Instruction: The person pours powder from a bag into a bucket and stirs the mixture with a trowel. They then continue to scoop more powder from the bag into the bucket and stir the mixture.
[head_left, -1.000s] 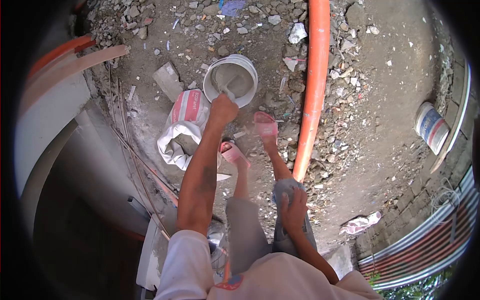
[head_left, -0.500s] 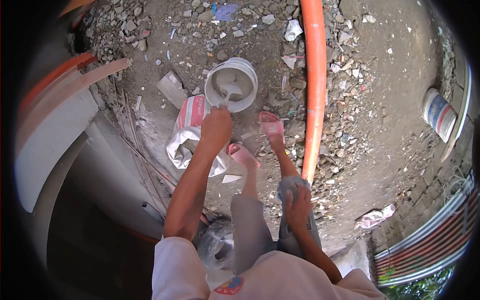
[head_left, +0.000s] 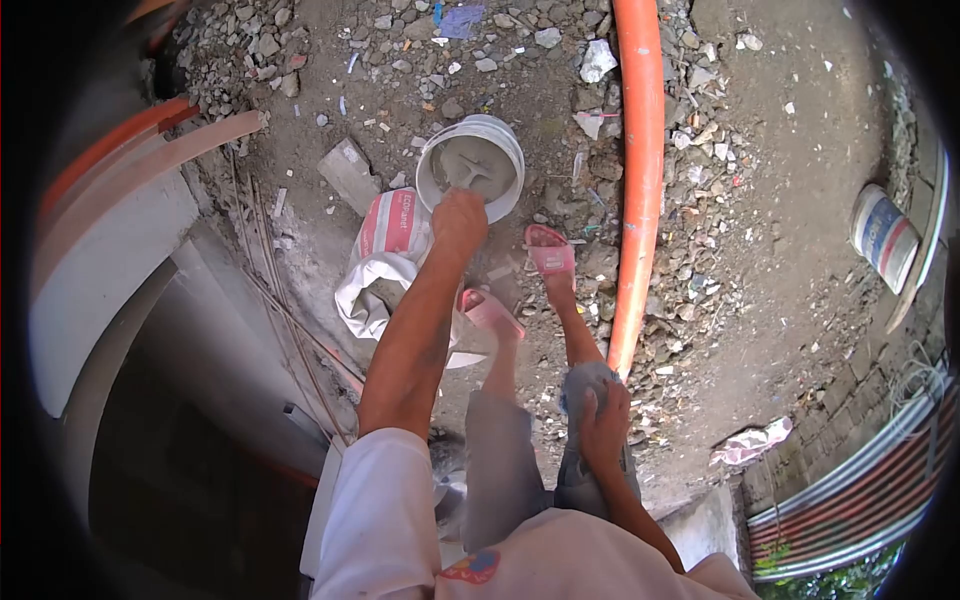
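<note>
My left hand (head_left: pixel 460 222) is closed round the handle of a trowel (head_left: pixel 473 168), over the near rim of a white bucket (head_left: pixel 505 208). The trowel's blade lies in the grey, wet-looking mix (head_left: pixel 492 180) inside the bucket, partly sunk in it. Beside the bucket, to the left, stands an opened red and white ECOPlanet sack (head_left: pixel 392 222) with its mouth rolled back; my left forearm covers part of it. My right hand (head_left: pixel 605 415) rests on my right knee with its fingers stretched out, holding nothing.
A thick orange pipe (head_left: pixel 640 150) runs along the ground right of my feet, among rubble. A flat block (head_left: pixel 348 176) lies behind the sack. Thin rods (head_left: pixel 275 270) lean along the left wall. A second bucket (head_left: pixel 885 238) lies tilted at far right, near stacked corrugated sheets (head_left: pixel 860 480).
My left hand has moved slightly forward and right, and the trowel has shifted within the mix in the bucket. My right hand stays on the knee, its fingers closer together.
</note>
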